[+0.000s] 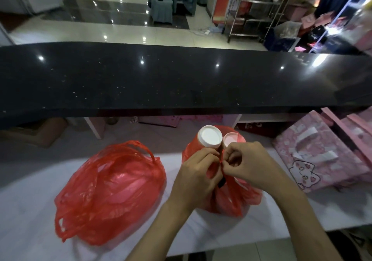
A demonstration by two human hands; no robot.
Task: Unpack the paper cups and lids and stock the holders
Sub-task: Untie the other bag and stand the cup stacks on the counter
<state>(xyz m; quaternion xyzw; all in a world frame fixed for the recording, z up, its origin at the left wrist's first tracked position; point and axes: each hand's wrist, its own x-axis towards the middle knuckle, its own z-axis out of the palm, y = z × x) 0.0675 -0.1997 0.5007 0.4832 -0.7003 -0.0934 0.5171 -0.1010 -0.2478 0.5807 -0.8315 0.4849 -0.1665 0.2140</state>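
Red plastic bag [219, 196] w/ cup stacks [209, 137] on white table [30, 210]: thin, light, tear-prone; left hand [198, 174] & right hand [247, 164] both pinch its knotted handles, best hold pt.

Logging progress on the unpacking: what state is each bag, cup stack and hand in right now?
Right red bag: tied at the handles, both hands working the knot.
Left red bag: untied, handles loose, lying slumped.
Cup stacks: poking out of the right bag.
Left hand: pinching the handles.
Right hand: pinching the handles.
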